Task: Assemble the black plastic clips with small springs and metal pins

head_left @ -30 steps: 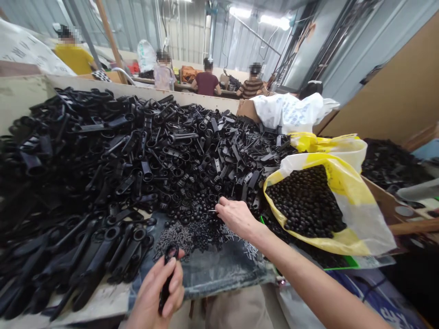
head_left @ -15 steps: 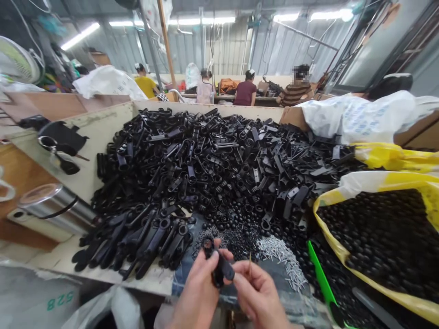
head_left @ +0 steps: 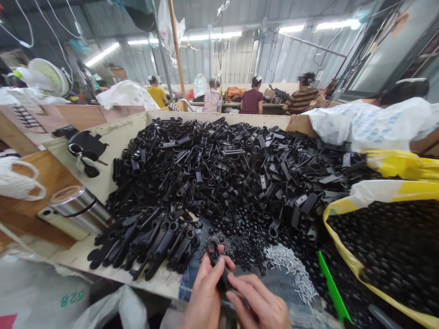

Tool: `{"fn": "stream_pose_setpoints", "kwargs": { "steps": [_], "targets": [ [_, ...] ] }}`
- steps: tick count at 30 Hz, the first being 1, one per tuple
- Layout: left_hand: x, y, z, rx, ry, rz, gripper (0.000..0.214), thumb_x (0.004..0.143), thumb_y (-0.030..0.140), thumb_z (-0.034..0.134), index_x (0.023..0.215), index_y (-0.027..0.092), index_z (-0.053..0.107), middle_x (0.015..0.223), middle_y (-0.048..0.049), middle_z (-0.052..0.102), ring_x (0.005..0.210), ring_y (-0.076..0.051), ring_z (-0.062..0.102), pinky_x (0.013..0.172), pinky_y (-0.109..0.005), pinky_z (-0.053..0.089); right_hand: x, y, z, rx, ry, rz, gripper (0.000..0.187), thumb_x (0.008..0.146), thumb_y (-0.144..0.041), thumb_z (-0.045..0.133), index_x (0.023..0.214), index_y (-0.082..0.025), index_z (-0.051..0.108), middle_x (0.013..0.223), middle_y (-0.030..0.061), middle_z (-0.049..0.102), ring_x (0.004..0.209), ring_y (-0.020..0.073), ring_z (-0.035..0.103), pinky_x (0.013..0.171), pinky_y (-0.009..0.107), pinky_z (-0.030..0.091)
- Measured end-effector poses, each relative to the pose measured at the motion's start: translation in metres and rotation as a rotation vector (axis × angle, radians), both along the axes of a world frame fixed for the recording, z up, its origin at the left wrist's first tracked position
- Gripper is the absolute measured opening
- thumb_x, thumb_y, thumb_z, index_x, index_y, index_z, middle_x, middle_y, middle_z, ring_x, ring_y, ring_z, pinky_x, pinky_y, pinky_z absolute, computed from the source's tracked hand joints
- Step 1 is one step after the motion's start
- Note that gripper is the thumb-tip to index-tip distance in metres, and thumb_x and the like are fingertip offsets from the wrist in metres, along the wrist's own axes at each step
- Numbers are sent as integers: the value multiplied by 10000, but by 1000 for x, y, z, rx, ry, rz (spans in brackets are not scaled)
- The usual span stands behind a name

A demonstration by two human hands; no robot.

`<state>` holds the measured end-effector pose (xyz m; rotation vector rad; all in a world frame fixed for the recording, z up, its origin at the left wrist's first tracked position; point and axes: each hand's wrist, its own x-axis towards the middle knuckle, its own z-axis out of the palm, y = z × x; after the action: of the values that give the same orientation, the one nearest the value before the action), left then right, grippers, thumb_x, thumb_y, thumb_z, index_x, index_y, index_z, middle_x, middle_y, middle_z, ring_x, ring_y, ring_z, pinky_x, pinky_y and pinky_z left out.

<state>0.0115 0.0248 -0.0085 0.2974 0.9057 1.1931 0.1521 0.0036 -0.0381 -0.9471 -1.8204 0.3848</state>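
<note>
At the bottom middle my left hand (head_left: 205,297) grips a black plastic handle part (head_left: 216,260) with a ring at its top end. My right hand (head_left: 262,305) is closed against the lower end of the same part, fingers pinched on it. Just beyond my hands lie a small heap of tiny black springs (head_left: 219,241), a patch of small black rings (head_left: 247,249) and a scatter of thin metal pins (head_left: 287,261). A large heap of black plastic parts (head_left: 219,169) fills the bench behind.
A yellow and white bag of black beads (head_left: 387,242) sits at right, a green strip (head_left: 332,292) beside it. A steel flask (head_left: 78,206) lies at left by the wooden wall (head_left: 103,137). Several people sit at a far table (head_left: 252,96).
My right hand came back from the pile with a thin pin and now presses on the part in my left hand. The view has swung left and up.
</note>
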Motion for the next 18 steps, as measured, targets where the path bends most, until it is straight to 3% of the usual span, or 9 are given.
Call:
{"fn": "stream_pose_setpoints", "kwargs": {
  "steps": [7,12,18],
  "targets": [
    [4,-2,2,-43,19,68,499,715,429,900,1119,205,712,981,-42,719,983,-176,625,885,-271,480,4,-4,13,-54,85,-34,340,917,-107,671,1217,-255,732,986,55,793,799,175,779,720,201,636],
    [10,-6,4,-28,41,81,562,662,466,924,1116,211,713,905,-21,717,911,-161,624,811,-239,487,-6,-11,2,-61,181,-111,276,949,-175,659,1193,-266,752,987,65,792,783,189,775,698,230,641],
    [16,-10,4,7,34,51,518,686,457,910,1101,218,712,897,-27,721,869,-152,633,785,-231,501,-14,-12,-5,-47,135,-155,260,1007,-228,587,1221,-234,735,1012,103,780,812,197,774,703,244,640]
  ]
}}
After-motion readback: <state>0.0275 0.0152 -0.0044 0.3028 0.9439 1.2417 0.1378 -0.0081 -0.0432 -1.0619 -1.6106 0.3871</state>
